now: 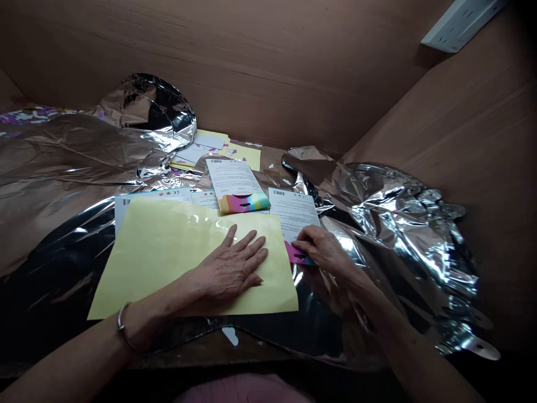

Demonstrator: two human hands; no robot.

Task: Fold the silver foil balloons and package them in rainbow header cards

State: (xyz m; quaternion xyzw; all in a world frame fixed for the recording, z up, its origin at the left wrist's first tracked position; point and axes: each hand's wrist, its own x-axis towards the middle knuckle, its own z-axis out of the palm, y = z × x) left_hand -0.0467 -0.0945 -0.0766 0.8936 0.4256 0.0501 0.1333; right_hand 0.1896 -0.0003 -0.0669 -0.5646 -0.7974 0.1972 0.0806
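Observation:
My left hand (pixel 233 267) lies flat with fingers apart on a large pale yellow sheet (pixel 159 257). To its right, my right hand (pixel 321 247) pinches the pink lower edge of a printed header card (pixel 293 215) with a hang slot. Another printed card (pixel 235 182), with a rainbow-striped end, rests over the sheet's far edge. Further printed cards (pixel 176 193) show partly from under that same edge. Beneath everything spreads a large shiny foil balloon (pixel 62 224), flat and creased.
Yellow and white paper scraps (pixel 213 145) lie at the back against a brown wall (pixel 260 84). Crumpled foil (pixel 394 212) bulges at the right. A white power strip (pixel 461 25) hangs on the wall at the upper right. A small white cutout (pixel 230 336) lies near the front edge.

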